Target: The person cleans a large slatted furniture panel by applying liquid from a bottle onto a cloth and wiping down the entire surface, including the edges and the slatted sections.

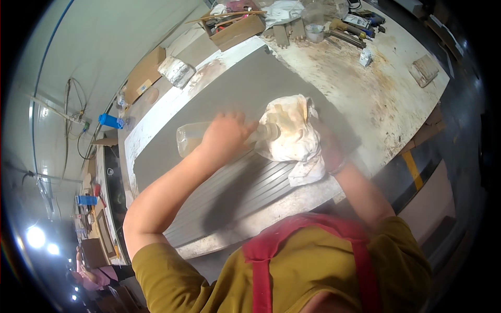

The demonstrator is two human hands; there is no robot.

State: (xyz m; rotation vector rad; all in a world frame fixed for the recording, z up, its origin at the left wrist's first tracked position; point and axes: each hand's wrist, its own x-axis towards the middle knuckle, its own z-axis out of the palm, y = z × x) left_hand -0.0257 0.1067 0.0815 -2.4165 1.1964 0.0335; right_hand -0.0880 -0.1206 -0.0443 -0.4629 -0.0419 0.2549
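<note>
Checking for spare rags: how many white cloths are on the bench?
2: one white cloth bunched at the bottle mouth, over the right hand; another cloth at the bench's far end. Clutter may hide more.

The right hand [326,151] is almost wholly hidden behind the white rag [292,136]; its fingers do not show, so its grip cannot be determined. The neck of the clear bottle [190,138] disappears into the rag just beyond the left hand's fingers [232,121]. Small tools and boxes far beyond the fingers, at the table [381,99] far end, are too small to identify.
</note>
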